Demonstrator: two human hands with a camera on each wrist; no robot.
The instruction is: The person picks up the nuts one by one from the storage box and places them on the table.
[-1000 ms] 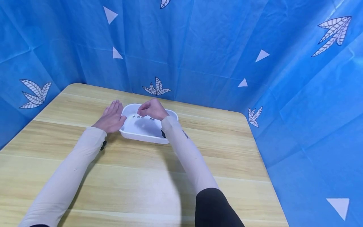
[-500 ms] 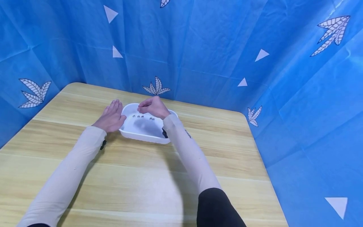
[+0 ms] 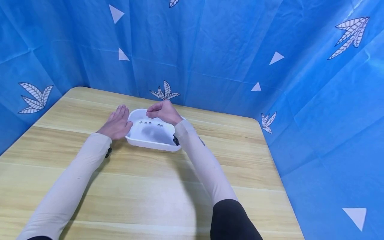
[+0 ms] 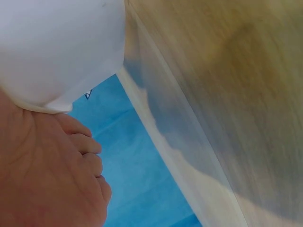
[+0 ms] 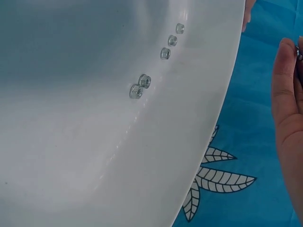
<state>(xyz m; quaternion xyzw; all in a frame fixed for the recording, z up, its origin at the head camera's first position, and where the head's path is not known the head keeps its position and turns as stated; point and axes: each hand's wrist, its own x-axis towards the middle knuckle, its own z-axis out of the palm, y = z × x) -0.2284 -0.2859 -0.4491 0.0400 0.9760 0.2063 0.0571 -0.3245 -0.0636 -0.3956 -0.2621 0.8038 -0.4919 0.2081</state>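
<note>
A white oval-ended plastic basin stands toward the back of the table. Several small metal flange nuts lie inside it along the foot of its far wall, two touching each other. My left hand is at the basin's left end, fingers straight, its thumb against the rim. Above the basin's far part, my right hand has thumb and fingertips pinched together. At the right edge of the right wrist view, a shiny bit of a nut shows between those fingertips; most of it is hidden.
The wood-grain table extends to the front and right of the basin. A blue curtain with leaf and triangle prints hangs close behind the basin and along the right side.
My right hand has risen and shifted slightly up and right, away from the nuts on the basin floor, still pinching. The left hand keeps its place at the rim.
</note>
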